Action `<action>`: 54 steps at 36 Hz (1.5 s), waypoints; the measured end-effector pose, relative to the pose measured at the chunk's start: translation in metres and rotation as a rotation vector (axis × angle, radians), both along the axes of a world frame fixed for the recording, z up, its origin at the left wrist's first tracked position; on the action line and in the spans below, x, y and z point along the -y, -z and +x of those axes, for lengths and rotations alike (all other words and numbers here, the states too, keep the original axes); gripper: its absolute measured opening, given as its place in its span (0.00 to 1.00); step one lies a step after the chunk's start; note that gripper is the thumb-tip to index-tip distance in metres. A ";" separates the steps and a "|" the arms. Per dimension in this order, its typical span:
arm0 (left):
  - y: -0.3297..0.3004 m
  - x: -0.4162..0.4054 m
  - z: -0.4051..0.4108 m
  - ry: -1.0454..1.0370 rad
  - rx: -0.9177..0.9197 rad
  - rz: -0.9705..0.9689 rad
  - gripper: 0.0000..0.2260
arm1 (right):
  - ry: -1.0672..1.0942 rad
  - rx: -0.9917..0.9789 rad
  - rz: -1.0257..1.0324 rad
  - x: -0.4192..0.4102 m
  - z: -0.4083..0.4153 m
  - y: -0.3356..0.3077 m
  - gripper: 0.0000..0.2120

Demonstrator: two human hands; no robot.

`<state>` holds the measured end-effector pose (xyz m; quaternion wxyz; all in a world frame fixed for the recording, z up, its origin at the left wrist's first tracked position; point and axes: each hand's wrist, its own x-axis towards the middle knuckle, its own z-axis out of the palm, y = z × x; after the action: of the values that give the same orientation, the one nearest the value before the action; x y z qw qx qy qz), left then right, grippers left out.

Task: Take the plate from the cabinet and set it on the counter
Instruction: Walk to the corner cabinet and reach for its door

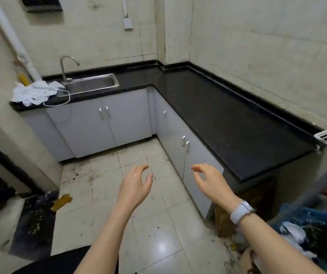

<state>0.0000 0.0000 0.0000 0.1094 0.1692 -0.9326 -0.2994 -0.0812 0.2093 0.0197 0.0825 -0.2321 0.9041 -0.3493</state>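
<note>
Both bare hands are held out over the pale tiled floor [103, 175], each grip open and empty: the left hand [136, 186] with fingers loosely curled, the right hand [211, 183] likewise, a white watch strap [240, 212] worn on its wrist. The grey cabinet doors [186, 153] under the black L-shaped stone counter [227, 119] are shut, so the plate cannot be seen. A steel sink [93, 84] is set in the counter's far arm, with crumpled white cloth [35, 92] lying beside it.
</note>
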 end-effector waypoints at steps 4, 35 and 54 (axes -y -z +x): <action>0.004 0.016 -0.034 -0.072 0.016 0.043 0.17 | -0.041 0.036 0.011 0.020 -0.050 0.003 0.14; 0.023 0.369 -0.416 -0.153 0.042 0.086 0.16 | -0.091 0.073 0.033 0.374 -0.450 0.023 0.13; 0.046 0.524 -0.724 -0.008 0.193 0.147 0.15 | 0.126 0.208 0.013 0.527 -0.734 0.087 0.13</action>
<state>-0.7239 -0.5240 -0.0460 0.0075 0.2086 -0.9137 -0.3487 -0.8150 -0.3179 -0.0677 0.1552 -0.1369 0.9056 -0.3702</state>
